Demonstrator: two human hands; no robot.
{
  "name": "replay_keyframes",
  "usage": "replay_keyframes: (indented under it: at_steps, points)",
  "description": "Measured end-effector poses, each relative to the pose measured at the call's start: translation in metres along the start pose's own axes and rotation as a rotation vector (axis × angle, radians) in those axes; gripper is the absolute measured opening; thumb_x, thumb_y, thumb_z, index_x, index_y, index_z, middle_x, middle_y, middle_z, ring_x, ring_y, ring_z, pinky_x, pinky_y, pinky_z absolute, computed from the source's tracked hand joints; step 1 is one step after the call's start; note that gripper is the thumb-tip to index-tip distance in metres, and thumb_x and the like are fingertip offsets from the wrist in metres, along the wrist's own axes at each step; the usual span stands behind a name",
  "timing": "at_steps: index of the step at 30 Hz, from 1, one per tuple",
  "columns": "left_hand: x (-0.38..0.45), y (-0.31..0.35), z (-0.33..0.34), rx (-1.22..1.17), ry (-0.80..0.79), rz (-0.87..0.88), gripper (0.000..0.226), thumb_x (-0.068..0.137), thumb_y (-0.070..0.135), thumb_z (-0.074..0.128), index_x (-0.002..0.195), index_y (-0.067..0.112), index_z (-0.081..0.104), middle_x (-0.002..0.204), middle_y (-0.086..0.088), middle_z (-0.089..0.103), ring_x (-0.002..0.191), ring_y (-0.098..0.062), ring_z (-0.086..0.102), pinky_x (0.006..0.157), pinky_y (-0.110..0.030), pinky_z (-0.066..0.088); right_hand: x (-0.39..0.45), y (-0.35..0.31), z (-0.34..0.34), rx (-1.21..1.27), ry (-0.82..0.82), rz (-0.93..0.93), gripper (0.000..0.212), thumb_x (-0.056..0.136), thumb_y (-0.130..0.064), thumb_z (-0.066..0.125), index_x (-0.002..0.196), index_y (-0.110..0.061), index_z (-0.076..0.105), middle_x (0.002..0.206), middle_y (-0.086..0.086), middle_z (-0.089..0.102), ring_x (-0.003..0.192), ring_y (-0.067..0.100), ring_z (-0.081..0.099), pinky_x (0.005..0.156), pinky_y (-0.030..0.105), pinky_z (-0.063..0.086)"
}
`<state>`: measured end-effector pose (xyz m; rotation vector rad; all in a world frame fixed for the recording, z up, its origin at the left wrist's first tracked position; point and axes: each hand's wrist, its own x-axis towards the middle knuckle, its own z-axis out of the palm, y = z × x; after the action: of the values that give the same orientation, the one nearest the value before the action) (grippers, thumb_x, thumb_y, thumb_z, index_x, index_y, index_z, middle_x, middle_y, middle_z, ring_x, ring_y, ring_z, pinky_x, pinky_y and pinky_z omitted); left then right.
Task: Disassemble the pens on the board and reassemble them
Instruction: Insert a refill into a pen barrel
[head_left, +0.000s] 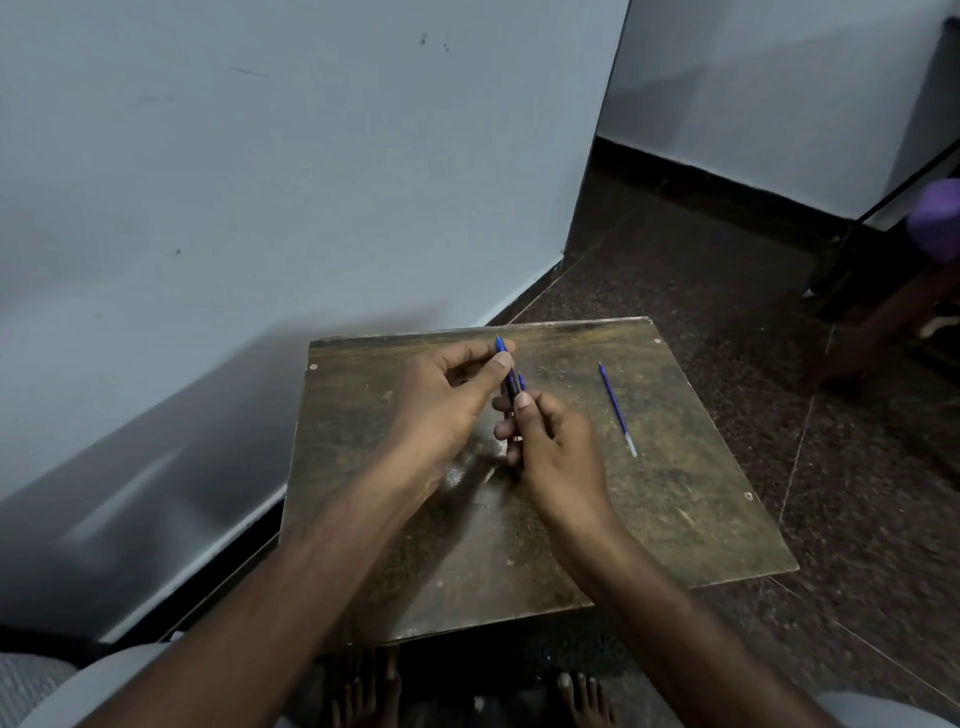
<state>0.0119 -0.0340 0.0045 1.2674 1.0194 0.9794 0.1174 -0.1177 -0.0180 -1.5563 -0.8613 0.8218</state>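
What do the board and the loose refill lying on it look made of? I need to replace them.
The board: probably wood or pressed board, brown, worn and scuffed, with a dull sheen and chipped edges. The loose refill: apparently thin plastic tubing, blue along most of its length and pale near one end; its tip is too small to judge.

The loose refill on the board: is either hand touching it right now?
Apart. The head view shows the refill lying alone on the board, bare wood between it and the right hand; the left hand is farther off.

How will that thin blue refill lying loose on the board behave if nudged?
The thin blue refill looks round and slender, so it would probably roll across the flat worn wooden board. It likely weighs little and may flex slightly if pinched.
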Motion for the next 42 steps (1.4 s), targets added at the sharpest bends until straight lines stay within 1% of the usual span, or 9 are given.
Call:
replay_keyframes:
  at_steps: [5,10,14,17,21,28,32,35,42]
  points:
    - [-0.003,0.001,0.003,-0.003,-0.041,-0.023,0.014,0.103,0.017,0.073,0.109,0.02,0.085,0.099,0.016,0.084,0.079,0.016,0.072,0.064,-0.003,0.049,0.002,-0.002,-0.007,-0.078,0.071,-0.043,0.013,0.103,-0.038,0.071,0.109,-0.028,0.066,0.092,0.002,0.077,0.074,0.021,0.07,0.068,0.045,0.058]
    - [-0.005,0.003,0.002,-0.033,-0.092,-0.037,0.017,0.108,0.013,0.066,0.115,0.015,0.082,0.079,0.0,0.079,0.055,-0.005,0.064,0.059,-0.017,0.055,0.0,-0.005,0.0,-0.017,0.051,-0.011,0.032,0.115,-0.037,0.048,0.099,-0.02,0.07,0.079,-0.002,0.073,0.048,0.008,0.059,0.043,0.027,0.045]
    - [-0.002,0.003,-0.001,0.014,-0.065,-0.03,0.02,0.108,0.015,0.066,0.118,0.017,0.083,0.092,0.01,0.085,0.071,0.014,0.07,0.059,-0.003,0.047,0.003,-0.009,-0.003,0.008,0.035,-0.004,0.018,0.105,-0.043,0.067,0.108,-0.025,0.067,0.088,0.0,0.078,0.054,0.006,0.067,0.054,0.027,0.051]
    - [0.0,0.002,-0.004,0.018,-0.07,-0.025,0.021,0.108,0.012,0.065,0.12,0.015,0.082,0.076,0.019,0.08,0.063,0.015,0.065,0.057,-0.001,0.045,0.004,-0.009,-0.003,-0.013,0.026,-0.004,0.008,0.107,-0.03,0.067,0.104,-0.023,0.067,0.086,0.002,0.079,0.055,0.008,0.067,0.055,0.029,0.051]
    - [-0.001,0.0,-0.002,0.003,-0.088,-0.033,0.02,0.109,0.013,0.065,0.118,0.015,0.082,0.072,0.018,0.077,0.057,0.011,0.064,0.052,-0.006,0.048,0.004,-0.011,-0.002,0.014,-0.017,0.047,0.033,0.115,-0.033,0.049,0.101,-0.014,0.072,0.078,0.0,0.074,0.057,0.014,0.062,0.062,0.039,0.046]
    - [0.0,0.0,-0.002,-0.009,-0.027,-0.062,0.018,0.1,0.032,0.077,0.105,0.018,0.087,0.091,0.012,0.084,0.063,0.013,0.062,0.056,-0.002,0.045,0.002,-0.012,-0.009,-0.155,0.078,-0.057,0.012,0.098,-0.033,0.078,0.098,-0.026,0.069,0.086,0.002,0.077,0.077,0.025,0.076,0.072,0.052,0.065]
    - [0.003,-0.004,-0.001,-0.075,0.026,-0.014,0.02,0.098,0.024,0.08,0.102,0.005,0.085,0.073,0.014,0.079,0.06,0.014,0.063,0.059,-0.002,0.045,0.001,-0.009,-0.006,-0.148,0.092,-0.124,0.007,0.101,-0.03,0.075,0.096,-0.025,0.073,0.082,-0.001,0.078,0.074,0.018,0.074,0.069,0.046,0.062]
    - [0.005,0.0,-0.003,-0.152,-0.034,-0.054,0.016,0.101,0.02,0.075,0.107,0.008,0.085,0.079,0.014,0.08,0.062,0.014,0.062,0.063,-0.007,0.047,0.001,-0.009,-0.008,-0.175,0.07,-0.157,0.009,0.105,-0.031,0.07,0.109,-0.031,0.078,0.079,-0.016,0.078,0.074,-0.002,0.072,0.067,0.023,0.051]
    - [0.008,0.003,-0.008,-0.173,-0.112,-0.077,0.012,0.102,0.017,0.073,0.098,0.015,0.084,0.081,0.012,0.082,0.056,0.009,0.064,0.057,-0.004,0.047,0.006,-0.011,-0.016,0.072,-0.178,-0.012,0.023,0.111,-0.023,0.062,0.124,-0.021,0.08,0.071,-0.007,0.069,0.052,0.002,0.047,0.053,0.018,0.041]
